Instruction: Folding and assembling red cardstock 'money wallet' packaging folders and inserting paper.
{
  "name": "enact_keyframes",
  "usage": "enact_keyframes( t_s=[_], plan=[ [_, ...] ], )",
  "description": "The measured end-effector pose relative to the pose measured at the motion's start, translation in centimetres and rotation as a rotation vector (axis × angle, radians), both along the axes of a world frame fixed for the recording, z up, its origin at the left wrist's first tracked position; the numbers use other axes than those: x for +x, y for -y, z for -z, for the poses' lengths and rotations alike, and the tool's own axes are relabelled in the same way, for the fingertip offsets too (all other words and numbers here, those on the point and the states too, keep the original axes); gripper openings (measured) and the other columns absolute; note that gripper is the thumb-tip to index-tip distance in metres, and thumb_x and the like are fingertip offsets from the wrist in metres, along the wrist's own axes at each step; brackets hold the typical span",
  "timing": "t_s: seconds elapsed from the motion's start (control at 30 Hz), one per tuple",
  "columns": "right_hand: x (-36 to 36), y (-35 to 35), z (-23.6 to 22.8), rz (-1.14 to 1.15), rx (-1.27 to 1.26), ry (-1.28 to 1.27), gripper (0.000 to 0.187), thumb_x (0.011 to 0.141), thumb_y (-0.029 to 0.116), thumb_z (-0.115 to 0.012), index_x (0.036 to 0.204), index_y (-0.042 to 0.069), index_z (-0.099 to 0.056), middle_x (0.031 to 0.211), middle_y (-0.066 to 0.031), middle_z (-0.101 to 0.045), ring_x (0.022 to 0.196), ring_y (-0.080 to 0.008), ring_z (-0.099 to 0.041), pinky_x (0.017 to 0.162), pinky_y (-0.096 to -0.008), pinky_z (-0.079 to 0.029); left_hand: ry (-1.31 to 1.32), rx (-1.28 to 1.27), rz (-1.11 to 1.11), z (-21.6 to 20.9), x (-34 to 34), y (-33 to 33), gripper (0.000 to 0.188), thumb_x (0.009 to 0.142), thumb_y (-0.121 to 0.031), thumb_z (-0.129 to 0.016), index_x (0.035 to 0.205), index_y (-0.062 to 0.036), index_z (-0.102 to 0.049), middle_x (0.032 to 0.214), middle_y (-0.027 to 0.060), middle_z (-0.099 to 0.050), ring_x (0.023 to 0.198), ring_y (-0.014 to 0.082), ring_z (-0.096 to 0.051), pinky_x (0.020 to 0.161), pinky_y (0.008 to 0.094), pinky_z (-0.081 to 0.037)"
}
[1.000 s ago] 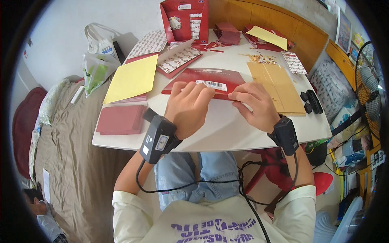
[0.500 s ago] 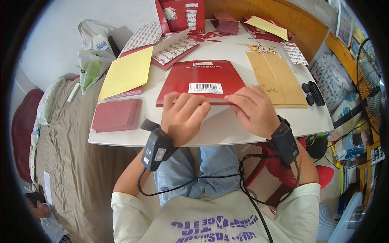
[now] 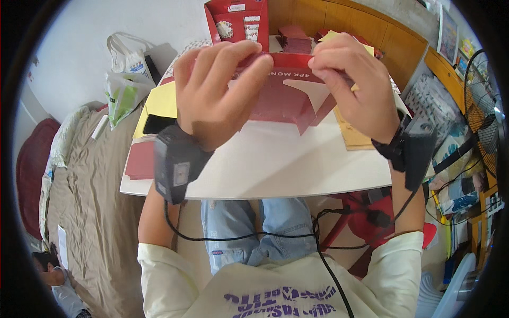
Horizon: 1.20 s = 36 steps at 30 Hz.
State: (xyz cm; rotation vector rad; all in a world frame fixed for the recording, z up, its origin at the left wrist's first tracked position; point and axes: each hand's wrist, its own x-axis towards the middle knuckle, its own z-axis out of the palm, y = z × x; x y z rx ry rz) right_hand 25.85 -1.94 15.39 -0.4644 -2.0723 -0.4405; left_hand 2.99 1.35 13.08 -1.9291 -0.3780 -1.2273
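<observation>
My left hand (image 3: pixel 220 90) and my right hand (image 3: pixel 355 85) hold a flat red cardboard package (image 3: pixel 283 95) up above the white table (image 3: pixel 275 164). Both hands pinch its top edge, left hand at the left end, right hand at the right end. The card hangs down between them, with a white cut-out patch showing on its face. A black device is strapped to each wrist, with cables running down to my body.
An open red display box (image 3: pixel 236 18) stands at the table's far edge. Yellow sheets (image 3: pixel 159 103) and a dark red folder (image 3: pixel 140 159) lie at the left, tan envelopes (image 3: pixel 352 135) at the right. A bag (image 3: pixel 124 87) and bedding are on the left, a fan at far right.
The red package lay flat on the table under both hands; now both hands have lifted it up toward the camera, holding it by its top edge.
</observation>
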Motion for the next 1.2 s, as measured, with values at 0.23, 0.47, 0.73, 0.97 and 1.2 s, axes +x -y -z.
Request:
enact_keyframes(
  t_s=[0.23, 0.47, 0.73, 0.97, 1.2],
  plan=[
    [0.2, -0.4, -1.8, -0.053, -0.158, -0.067, 0.008, 0.086, -0.001, -0.060, 0.093, 0.002, -0.060, 0.087, -0.0077, -0.061, 0.076, -0.0188, -0.060, 0.069, -0.0269, -0.048, -0.071, -0.346, 0.106, -3.5, -0.6, 0.9, 0.031, 0.080, 0.004, -0.062, 0.110, -0.0045, -0.060, 0.104, 0.0090, -0.063, 0.092, 0.0262, -0.060, 0.079, 0.0338, -0.046],
    [0.1, 0.0, -2.2, -0.049, -0.223, -0.071, 0.008, 0.086, -0.002, -0.059, 0.093, 0.002, -0.061, 0.089, -0.0084, -0.060, 0.078, -0.0195, -0.061, 0.071, -0.0266, -0.049, -0.094, -0.643, 0.220, -4.8, -1.0, 1.3, 0.025, 0.088, 0.002, -0.053, 0.113, -0.0022, -0.055, 0.095, 0.0116, -0.064, 0.082, 0.0164, -0.063, 0.072, 0.0268, -0.052],
    [0.8, 0.0, -1.6, 0.124, 0.098, 0.105, 0.027, 0.077, -0.007, -0.068, 0.102, 0.002, -0.062, 0.112, -0.0113, -0.056, 0.097, -0.0241, -0.058, 0.079, -0.0287, -0.049, -0.130, -0.886, 0.217, -5.9, -0.9, 2.0, 0.016, 0.089, 0.000, -0.050, 0.105, -0.0010, -0.052, 0.085, 0.0109, -0.061, 0.074, 0.0138, -0.060, 0.067, 0.0278, -0.049],
    [0.5, -0.6, -0.3, 0.120, 0.045, 0.064, 0.030, 0.073, 0.007, -0.075, 0.100, 0.006, -0.062, 0.106, -0.0060, -0.056, 0.092, -0.0242, -0.060, 0.076, -0.0343, -0.051, -0.157, -0.546, 0.186, -4.2, -0.4, 1.1, 0.010, 0.088, -0.002, -0.056, 0.099, -0.0017, -0.057, 0.093, 0.0092, -0.059, 0.081, 0.0209, -0.061, 0.070, 0.0296, -0.050],
    [1.0, -1.5, 0.3, 0.081, -0.038, 0.034, 0.023, 0.078, 0.003, -0.069, 0.100, 0.005, -0.061, 0.101, -0.0068, -0.057, 0.089, -0.0267, -0.060, 0.075, -0.0355, -0.051, -0.104, -0.666, 0.223, -3.2, -0.5, 0.8, 0.016, 0.088, -0.004, -0.061, 0.104, -0.0010, -0.057, 0.096, 0.0119, -0.058, 0.084, 0.0241, -0.062, 0.077, 0.0315, -0.052]
  ],
)
